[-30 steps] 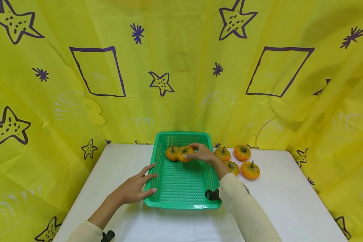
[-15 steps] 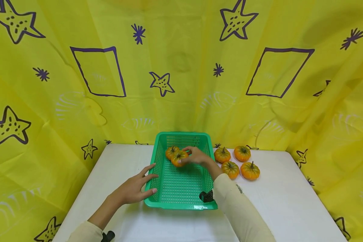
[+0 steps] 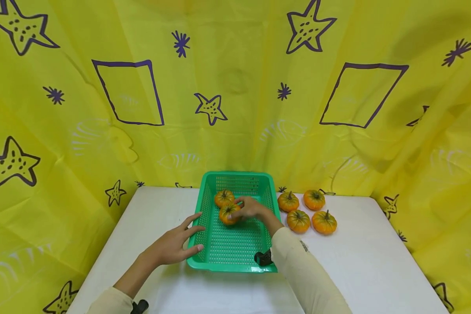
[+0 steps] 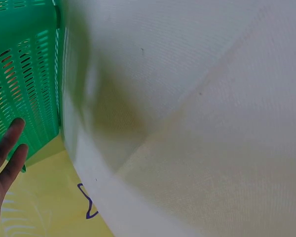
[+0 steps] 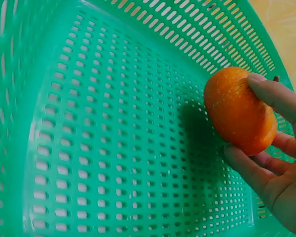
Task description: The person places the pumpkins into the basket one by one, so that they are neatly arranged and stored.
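My right hand (image 3: 251, 208) grips a small orange pumpkin (image 5: 239, 111) between thumb and fingers inside the green basket (image 3: 239, 267). In the right wrist view the pumpkin casts a shadow on the slotted floor of the basket. Just behind it, a second pumpkin (image 3: 224, 198) lies in the far left part of the basket. My left hand (image 3: 172, 245) has its fingers spread, with the fingertips at the basket's left rim. The left wrist view shows two of those fingers (image 4: 12, 168) against the perforated side wall.
To the right of the basket, several more pumpkins (image 3: 298, 221) sit together on the white table (image 3: 361, 257). A yellow patterned curtain (image 3: 235, 144) surrounds the table at the back and sides. A small black device (image 3: 264, 257) is at my right sleeve.
My right hand has carried its pumpkin leftward and nearer to me within the basket, bringing it in front of the other one. My left hand has stayed at the rim.
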A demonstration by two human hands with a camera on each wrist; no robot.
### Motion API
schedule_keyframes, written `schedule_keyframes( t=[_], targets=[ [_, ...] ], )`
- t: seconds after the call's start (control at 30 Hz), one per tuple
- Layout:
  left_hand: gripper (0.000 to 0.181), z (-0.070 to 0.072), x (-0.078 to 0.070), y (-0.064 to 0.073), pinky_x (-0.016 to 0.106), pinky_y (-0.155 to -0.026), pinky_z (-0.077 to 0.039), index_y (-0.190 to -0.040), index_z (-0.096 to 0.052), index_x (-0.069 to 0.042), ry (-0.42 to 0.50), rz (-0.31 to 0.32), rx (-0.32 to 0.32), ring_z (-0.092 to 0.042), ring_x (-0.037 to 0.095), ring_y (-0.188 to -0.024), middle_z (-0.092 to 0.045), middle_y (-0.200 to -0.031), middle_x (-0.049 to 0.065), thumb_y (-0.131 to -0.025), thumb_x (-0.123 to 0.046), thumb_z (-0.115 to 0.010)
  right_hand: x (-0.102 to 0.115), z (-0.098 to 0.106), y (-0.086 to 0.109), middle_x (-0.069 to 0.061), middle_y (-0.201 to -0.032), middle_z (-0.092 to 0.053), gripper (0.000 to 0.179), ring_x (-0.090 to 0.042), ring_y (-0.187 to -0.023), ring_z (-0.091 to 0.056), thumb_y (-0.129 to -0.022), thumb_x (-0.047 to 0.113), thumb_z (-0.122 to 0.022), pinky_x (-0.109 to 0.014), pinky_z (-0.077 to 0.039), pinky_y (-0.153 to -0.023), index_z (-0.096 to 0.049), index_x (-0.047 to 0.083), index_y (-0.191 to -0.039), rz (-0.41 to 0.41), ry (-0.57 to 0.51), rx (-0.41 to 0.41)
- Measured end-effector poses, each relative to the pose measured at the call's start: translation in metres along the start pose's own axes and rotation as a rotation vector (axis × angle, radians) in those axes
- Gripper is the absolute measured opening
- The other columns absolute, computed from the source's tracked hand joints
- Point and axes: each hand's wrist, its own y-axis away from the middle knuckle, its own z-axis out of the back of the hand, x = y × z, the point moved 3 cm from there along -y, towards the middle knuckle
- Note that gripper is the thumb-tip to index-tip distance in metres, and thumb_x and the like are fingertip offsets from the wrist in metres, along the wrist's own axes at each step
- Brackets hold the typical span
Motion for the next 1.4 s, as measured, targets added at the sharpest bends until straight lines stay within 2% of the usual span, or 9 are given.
schedule_keyframes(
  t=[0.27,0.5,0.7,1.0,1.2,1.4],
  targets=[
    [0.057,0.000,0.000,-0.001,0.049,-0.088,-0.056,-0.142,-0.055,-0.019,0.000,0.009,0.015,-0.066,0.031,-0.116,-0.025,-0.165,0.005,-0.098,-0.055,-0.055,0.002,-0.005,0.002,-0.027,-0.134,-0.052,0.066,-0.035,-0.112,-0.063,-0.083,0.016,-0.082,-0.043,-0.058,-0.085,-0.051,-0.003,-0.138,-0.020,0.025,-0.001],
    [0.057,0.000,0.000,-0.001,0.050,-0.088,-0.056,-0.143,-0.054,-0.019,0.007,0.015,0.018,-0.065,0.032,-0.118,-0.024,-0.166,0.004,-0.098,-0.055,-0.055,0.002,-0.010,-0.001,-0.026,-0.128,-0.055,0.066,-0.031,-0.103,-0.066,-0.083,0.014,-0.082,-0.040,-0.059,-0.082,-0.050,-0.003,-0.138,-0.045,0.034,0.040],
    [0.057,0.000,0.000,-0.001,0.050,-0.089,-0.055,-0.143,-0.055,-0.019,0.009,0.016,0.023,-0.065,0.032,-0.118,-0.024,-0.166,0.004,-0.098,-0.054,-0.055,0.001,-0.011,-0.004,-0.024,-0.125,-0.056,0.068,-0.030,-0.100,-0.067,-0.082,0.015,-0.084,-0.039,-0.059,-0.083,-0.050,-0.002,-0.138,-0.072,0.025,0.038],
    [0.057,0.001,0.000,0.000,0.050,-0.090,-0.055,-0.143,-0.054,-0.019,0.007,0.017,0.025,-0.064,0.031,-0.120,-0.024,-0.166,0.003,-0.098,-0.054,-0.056,0.001,-0.014,-0.006,-0.025,-0.127,-0.056,0.062,-0.031,-0.103,-0.067,-0.078,0.002,-0.084,-0.040,-0.059,-0.085,-0.054,-0.004,-0.132,-0.080,-0.020,0.081],
    [0.057,0.001,0.000,-0.001,0.050,-0.090,-0.055,-0.143,-0.054,-0.020,0.005,0.023,0.027,-0.064,0.031,-0.120,-0.024,-0.166,0.002,-0.098,-0.055,-0.056,0.001,-0.014,-0.006,-0.025,-0.126,-0.057,0.060,-0.032,-0.105,-0.067,-0.079,0.001,-0.083,-0.040,-0.059,-0.086,-0.055,-0.005,-0.132,-0.088,-0.026,0.092],
    [0.057,0.000,-0.001,-0.002,0.051,-0.090,-0.055,-0.142,-0.055,-0.019,0.001,0.018,0.022,-0.064,0.032,-0.120,-0.025,-0.166,0.003,-0.098,-0.055,-0.055,0.002,-0.013,-0.005,-0.018,-0.112,-0.065,0.058,-0.026,-0.090,-0.069,-0.080,0.009,-0.085,-0.039,-0.060,-0.081,-0.057,-0.003,-0.129,-0.096,0.038,0.085]
  ],
)
